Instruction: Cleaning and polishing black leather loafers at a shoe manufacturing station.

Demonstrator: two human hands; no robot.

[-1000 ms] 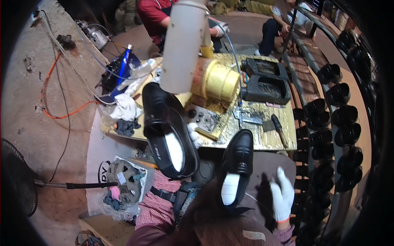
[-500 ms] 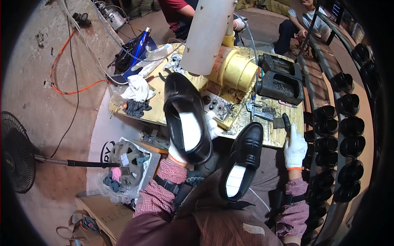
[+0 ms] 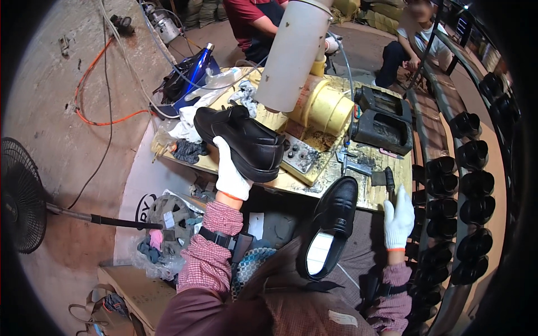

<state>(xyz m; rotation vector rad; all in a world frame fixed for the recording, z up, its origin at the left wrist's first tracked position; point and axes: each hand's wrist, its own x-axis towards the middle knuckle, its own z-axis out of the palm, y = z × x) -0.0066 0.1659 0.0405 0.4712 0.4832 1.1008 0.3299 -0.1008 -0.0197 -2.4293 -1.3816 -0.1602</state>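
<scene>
My left hand [image 3: 231, 172], in a white knitted glove, grips a black leather shoe [image 3: 246, 147] around its sole and side. The shoe is turned sideways over the table's near edge, its heel toward the right. A second black shoe [image 3: 337, 208] with a white insole rests on my lap, toe pointing away. My right hand [image 3: 399, 221], also gloved, is empty with its fingers extended, at the right front of the wooden table [image 3: 367, 193]. Just beyond its fingertips lies a brush [image 3: 384, 178] with a dark handle, beside a metal tool [image 3: 356, 165].
A yellow pipe fitting [image 3: 325, 106] and a pale cylinder [image 3: 294, 56] stand mid-table by a control box [image 3: 300, 154]. Black cut-open containers [image 3: 384, 131] sit at right. A rack of black shoes [image 3: 476, 185] lines the right side; a fan [image 3: 22, 196] stands left. Two people sit beyond.
My left hand has rotated the held shoe from opening-up to sideways, heel now to the right, and shifted it slightly left. My right fingers have spread a little, with the hand slightly lower.
</scene>
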